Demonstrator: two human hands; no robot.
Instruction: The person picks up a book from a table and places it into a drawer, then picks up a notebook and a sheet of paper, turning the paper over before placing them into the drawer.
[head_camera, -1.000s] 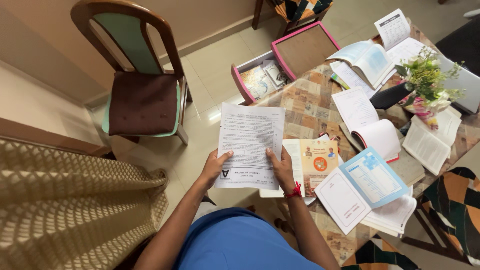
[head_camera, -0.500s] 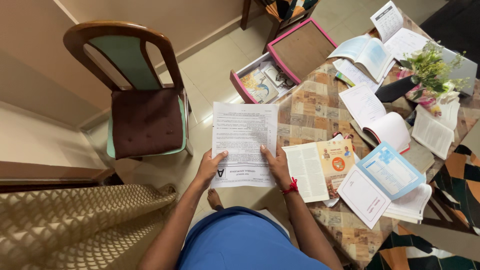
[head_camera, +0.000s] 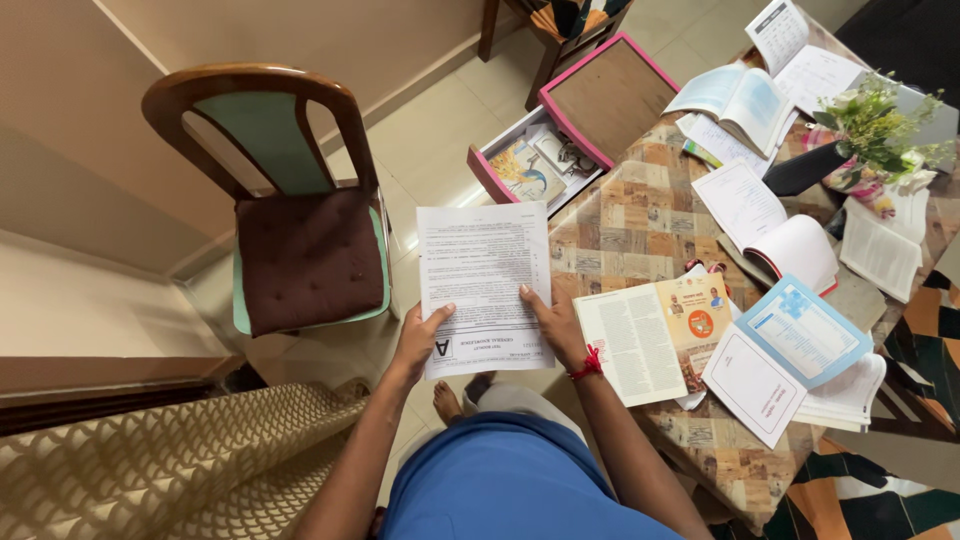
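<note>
Left hand (head_camera: 418, 343) and right hand (head_camera: 556, 325) grasping a printed sheet (head_camera: 484, 288) at centre frame, wooden chair (head_camera: 290, 215) to its left, open booklets (head_camera: 720, 340) crowding the patterned table (head_camera: 630, 215) at right

Printed booklet (head_camera: 484, 285) in both hands' grip, beside table (head_camera: 630, 220)

A white sheet (head_camera: 484, 287) printed in black is held in both hands. A red thread (head_camera: 588, 364) is worn on the right wrist. A blue garment (head_camera: 510, 485) is worn. A tablecloth (head_camera: 640, 220) patterned in brown, tan and cream patches is shown. A booklet (head_camera: 805, 330) is covered in light blue. A pink-edged drawer (head_camera: 578, 113) is noted. A brown cushion (head_camera: 308, 258) is set on a pale green chair seat (head_camera: 242, 310). A beige, lattice-patterned cloth (head_camera: 170, 465) is seen.
</note>
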